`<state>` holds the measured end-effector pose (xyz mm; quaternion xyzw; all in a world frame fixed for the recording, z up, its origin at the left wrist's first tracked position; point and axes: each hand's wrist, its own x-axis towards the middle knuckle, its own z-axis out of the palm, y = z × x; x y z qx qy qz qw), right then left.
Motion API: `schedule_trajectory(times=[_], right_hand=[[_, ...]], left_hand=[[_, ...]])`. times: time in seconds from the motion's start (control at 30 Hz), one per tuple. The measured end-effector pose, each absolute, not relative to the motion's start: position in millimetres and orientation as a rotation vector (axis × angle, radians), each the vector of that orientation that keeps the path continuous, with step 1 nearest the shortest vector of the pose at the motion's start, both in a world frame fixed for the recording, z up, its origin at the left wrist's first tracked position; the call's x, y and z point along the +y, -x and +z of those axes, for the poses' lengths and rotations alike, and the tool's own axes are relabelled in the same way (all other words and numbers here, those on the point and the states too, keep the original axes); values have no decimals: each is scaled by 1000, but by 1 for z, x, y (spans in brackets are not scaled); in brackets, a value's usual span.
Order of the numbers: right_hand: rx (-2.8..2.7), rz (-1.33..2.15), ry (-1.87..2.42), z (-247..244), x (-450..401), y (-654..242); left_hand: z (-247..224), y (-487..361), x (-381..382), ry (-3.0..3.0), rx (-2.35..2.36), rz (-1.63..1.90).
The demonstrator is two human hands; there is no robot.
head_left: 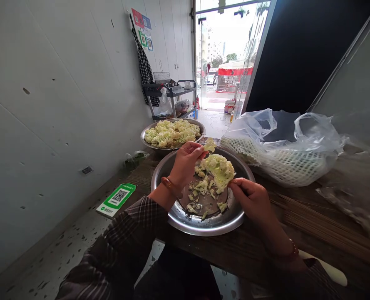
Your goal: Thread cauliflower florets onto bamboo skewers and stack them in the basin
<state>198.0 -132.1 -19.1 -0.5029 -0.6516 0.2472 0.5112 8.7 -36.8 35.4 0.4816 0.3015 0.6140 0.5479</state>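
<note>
Above a wide metal basin [203, 228], my left hand [186, 161] pinches a small cauliflower floret [209, 144] between thumb and fingers. My right hand [250, 196] grips the edge of a larger cauliflower piece [219, 168], which hangs over the basin just below and right of the small floret. Loose florets and scraps [202, 186] lie on the wet bottom of the basin. Behind it, a second metal bowl [145, 141] holds a heap of cauliflower florets [171, 132].
Plastic bags with net-wrapped contents [294, 160] lie at the right. Thin sticks [319, 221] and a pale handle [328, 268] are on the wooden table at right. A green QR-code sign [117, 199] lies left; a cart [172, 92] stands behind.
</note>
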Motion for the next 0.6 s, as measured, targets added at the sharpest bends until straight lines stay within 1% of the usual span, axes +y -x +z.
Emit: schedule_trajectory(times=[0.17, 0.43, 0.6], right_hand=[[-1544, 596, 1224, -20, -132, -197], [-1546, 571, 1226, -20, -132, -197], [-1545, 557, 1236, -20, -132, -196]], left_hand=[[37, -7, -37, -1189, 722, 1444], [38, -9, -41, -1342, 876, 1565], [38, -10, -42, -1406, 911, 1582]])
